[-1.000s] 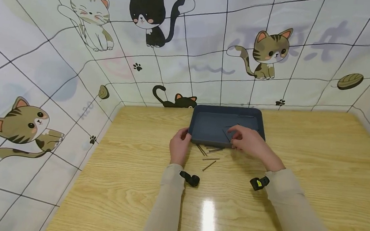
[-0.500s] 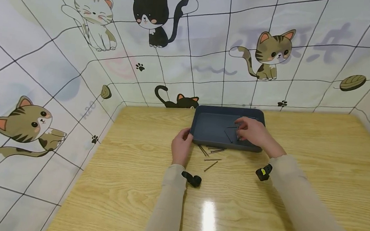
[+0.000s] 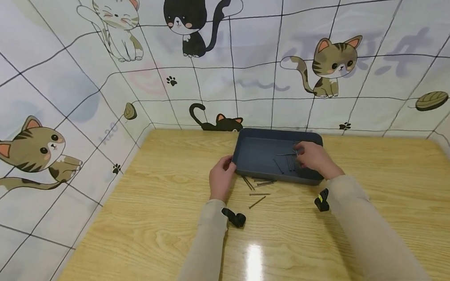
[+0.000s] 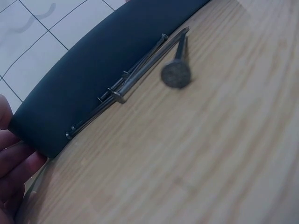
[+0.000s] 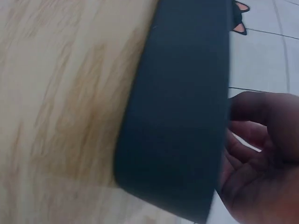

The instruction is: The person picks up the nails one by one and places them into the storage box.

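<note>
A shallow dark blue-grey tray (image 3: 253, 156) stands on the wooden table. My left hand (image 3: 221, 177) grips its near left corner; in the left wrist view the fingers (image 4: 21, 163) lie against the tray's wall (image 4: 93, 70). My right hand (image 3: 315, 158) is over the tray's right part, fingers bent down among several thin nails (image 3: 279, 165). In the right wrist view that hand (image 5: 268, 154) curls beyond the tray's outer wall (image 5: 175, 102), which hides the fingertips; I cannot tell whether they pinch a nail. More nails (image 3: 259, 194) lie on the table before the tray.
A white wall covering (image 3: 252, 102) with cartoon cats and black grid lines stands behind the table (image 3: 177, 225) and along its left side. Black wrist cameras (image 3: 234, 217) sit at both cuffs. In the left wrist view a nail's flat head (image 4: 176, 73) faces the camera.
My right hand has moved right and back inside the tray, uncovering nails near its right middle. My left hand has stayed at the corner. The head view has shifted slightly.
</note>
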A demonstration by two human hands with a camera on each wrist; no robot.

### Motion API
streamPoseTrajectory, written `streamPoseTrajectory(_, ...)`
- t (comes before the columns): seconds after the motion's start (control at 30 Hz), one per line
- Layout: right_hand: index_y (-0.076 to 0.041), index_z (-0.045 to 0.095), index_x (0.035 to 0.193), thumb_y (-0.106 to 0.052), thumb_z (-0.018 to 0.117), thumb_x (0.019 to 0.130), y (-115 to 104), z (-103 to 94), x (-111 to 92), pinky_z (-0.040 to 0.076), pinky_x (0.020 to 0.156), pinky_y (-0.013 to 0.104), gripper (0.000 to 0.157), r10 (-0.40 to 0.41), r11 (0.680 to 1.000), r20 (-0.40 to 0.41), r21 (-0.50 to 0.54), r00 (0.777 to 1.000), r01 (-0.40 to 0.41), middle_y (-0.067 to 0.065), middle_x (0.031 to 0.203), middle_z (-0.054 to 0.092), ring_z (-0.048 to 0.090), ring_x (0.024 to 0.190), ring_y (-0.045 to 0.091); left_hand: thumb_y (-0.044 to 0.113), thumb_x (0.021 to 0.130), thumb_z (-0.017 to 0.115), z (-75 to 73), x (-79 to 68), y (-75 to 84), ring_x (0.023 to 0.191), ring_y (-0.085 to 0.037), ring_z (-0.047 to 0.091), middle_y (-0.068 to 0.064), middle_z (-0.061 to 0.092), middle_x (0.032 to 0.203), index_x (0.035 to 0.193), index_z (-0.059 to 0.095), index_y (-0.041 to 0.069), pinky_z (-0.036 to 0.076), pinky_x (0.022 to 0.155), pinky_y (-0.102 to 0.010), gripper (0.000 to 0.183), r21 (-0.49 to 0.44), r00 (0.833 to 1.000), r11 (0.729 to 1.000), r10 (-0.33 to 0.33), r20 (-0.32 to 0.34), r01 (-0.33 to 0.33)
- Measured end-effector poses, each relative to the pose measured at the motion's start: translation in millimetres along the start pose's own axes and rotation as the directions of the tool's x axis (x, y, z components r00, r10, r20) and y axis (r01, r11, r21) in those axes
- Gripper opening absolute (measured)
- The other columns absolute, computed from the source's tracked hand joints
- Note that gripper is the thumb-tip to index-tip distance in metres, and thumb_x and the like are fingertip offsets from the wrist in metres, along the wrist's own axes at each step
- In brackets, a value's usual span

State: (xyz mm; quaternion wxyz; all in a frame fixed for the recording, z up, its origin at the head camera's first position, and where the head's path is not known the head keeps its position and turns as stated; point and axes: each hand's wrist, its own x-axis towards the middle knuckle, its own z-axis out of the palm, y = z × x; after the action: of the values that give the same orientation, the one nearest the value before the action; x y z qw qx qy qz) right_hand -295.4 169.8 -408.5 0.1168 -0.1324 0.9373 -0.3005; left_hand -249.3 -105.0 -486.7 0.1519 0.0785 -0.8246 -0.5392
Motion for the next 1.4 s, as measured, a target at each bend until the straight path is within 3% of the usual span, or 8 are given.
streamPoseTrajectory(0.17,0.008,0.046,0.122,-0.005,0.044,0.085,8.3,5.2,5.6,0.045,0.061,0.034,0.039,0.050,0.997,-0.004,-0.052,0.999,-0.050,0.013,0.082,0.063,0.059,0.062,0.020,0.027,0.087,0.051,-0.2,-0.2,-0.8,0.084,-0.003,0.055,0.008,0.062,0.102,0.114,0.061,0.025,0.045,0.073,-0.031,0.029,0.002,1.000,1.000,0.016,-0.002,-0.016)
streamPoseTrajectory(0.37,0.009,0.048,0.121,-0.006,0.047,0.086,8.4,7.5,11.4,0.046,0.061,0.035,0.038,0.091,0.992,-0.010,-0.088,0.996,-0.092,0.013,0.082,0.063,0.061,0.062,0.021,0.027,0.087,0.051,-0.4,0.9,-0.6,0.085,-0.004,0.055,0.008,0.062,0.102,0.115,0.061,0.024,0.045,0.074,-0.032,0.030,-0.001,1.000,1.000,0.018,-0.004,-0.018)
streamPoseTrajectory(0.77,0.010,0.051,0.116,-0.007,0.049,0.082,11.3,13.2,12.9,0.044,0.070,0.043,0.038,0.095,0.988,-0.065,-0.117,0.993,-0.102,0.015,0.083,0.061,0.056,0.059,0.019,0.029,0.088,0.050,-0.6,0.1,-0.8,0.086,-0.004,0.055,0.007,0.062,0.104,0.116,0.060,0.023,0.045,0.075,-0.032,0.031,0.002,1.000,1.000,0.020,0.005,-0.020)
streamPoseTrajectory(1.23,0.009,0.056,0.107,-0.005,0.049,0.083,7.2,15.0,11.2,0.045,0.068,0.044,0.029,0.085,0.980,-0.093,-0.174,0.992,-0.100,0.026,0.106,0.055,0.057,0.079,0.031,0.027,0.088,0.051,-1.1,-0.2,1.2,0.087,-0.004,0.055,0.007,0.062,0.105,0.116,0.060,0.023,0.045,0.076,-0.032,0.030,-0.008,1.000,1.000,0.012,0.009,-0.012)
streamPoseTrajectory(1.4,0.008,0.058,0.104,-0.006,0.050,0.083,7.8,17.6,11.6,0.044,0.068,0.044,0.027,0.080,0.978,-0.093,-0.186,0.992,-0.096,0.025,0.107,0.056,0.056,0.083,0.033,0.027,0.088,0.051,-1.5,-1.5,1.2,0.087,-0.004,0.055,0.007,0.062,0.105,0.116,0.061,0.023,0.045,0.075,-0.032,0.030,-0.005,1.000,1.000,0.006,0.006,-0.006)
